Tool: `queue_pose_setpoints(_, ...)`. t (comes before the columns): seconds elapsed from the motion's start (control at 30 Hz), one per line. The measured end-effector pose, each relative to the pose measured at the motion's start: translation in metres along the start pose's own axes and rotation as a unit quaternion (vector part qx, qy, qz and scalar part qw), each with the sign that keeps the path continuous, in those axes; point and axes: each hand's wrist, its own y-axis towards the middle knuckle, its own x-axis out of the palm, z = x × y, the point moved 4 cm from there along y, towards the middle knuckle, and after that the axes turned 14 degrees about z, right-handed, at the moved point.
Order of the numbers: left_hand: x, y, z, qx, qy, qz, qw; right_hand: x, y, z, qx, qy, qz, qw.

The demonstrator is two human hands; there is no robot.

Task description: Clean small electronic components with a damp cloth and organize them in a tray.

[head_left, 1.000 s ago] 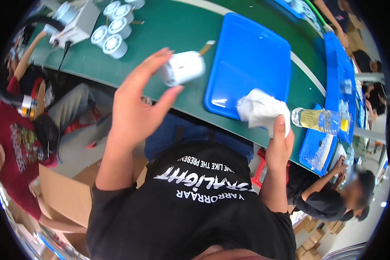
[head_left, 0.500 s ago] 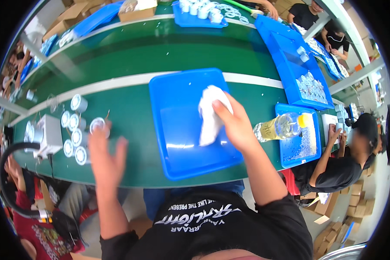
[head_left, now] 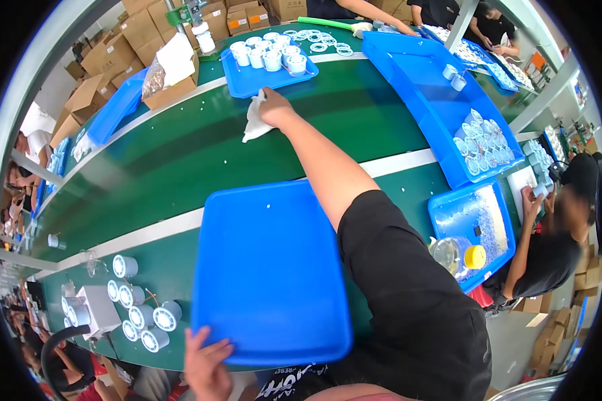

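Note:
A large blue tray [head_left: 267, 267] lies on the near part of the green table. My left hand [head_left: 207, 364] grips its near left corner, fingers over the rim. Far forward, my right arm reaches across the table. In my right hand [head_left: 274, 110] is a crumpled white cloth [head_left: 255, 123], which hangs toward the green surface. That hand is close to the near edge of a smaller blue tray [head_left: 247, 88] loaded with white cylindrical parts [head_left: 272, 60]; whether it touches the tray, I cannot tell.
Several white cylindrical housings [head_left: 140, 315] stand left, beside a grey box [head_left: 100, 311]. On the right are a yellow-capped bottle [head_left: 451, 254], a blue tray of small granules [head_left: 441, 207] and a long blue bin [head_left: 408, 87]. A co-worker [head_left: 555, 234] sits at right.
My right hand has carried the cloth from above the large tray to the far side. My left hand has gone from the white housings to the tray's corner. The view has shifted forward.

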Motion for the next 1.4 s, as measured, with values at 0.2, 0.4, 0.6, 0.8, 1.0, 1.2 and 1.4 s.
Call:
queue_pose_setpoints(0.2,-0.078,0.049,-0.026,0.011,-0.005,0.052,0.999,0.004,0.015,-0.005,-0.014,-0.095,-0.046,0.994)
queue_pose_setpoints(0.4,-0.116,0.044,-0.053,-0.062,0.051,0.221,0.972,0.003,0.027,-0.003,-0.004,-0.11,-0.062,0.992)
queue_pose_setpoints(0.6,-0.092,0.073,-0.073,-0.097,0.006,0.283,0.954,0.002,-0.026,-0.012,-0.035,-0.142,-0.054,0.988)
queue_pose_setpoints(0.8,-0.017,0.144,-0.014,-0.031,0.057,0.309,0.949,-0.068,-0.161,-0.016,-0.11,-0.036,-0.024,0.993)
queue_pose_setpoints(1.0,0.099,0.281,0.017,0.099,0.055,0.288,0.951,-0.114,-0.289,-0.025,-0.16,-0.028,-0.141,0.977)
queue_pose_setpoints(1.2,0.189,0.297,0.02,0.11,-0.008,0.027,0.994,-0.173,-0.384,-0.025,-0.133,-0.032,-0.263,0.955)
queue_pose_setpoints(1.4,0.135,0.123,0.102,0.065,-0.191,-0.177,0.963,-0.205,-0.446,-0.008,-0.1,-0.011,-0.368,0.924)
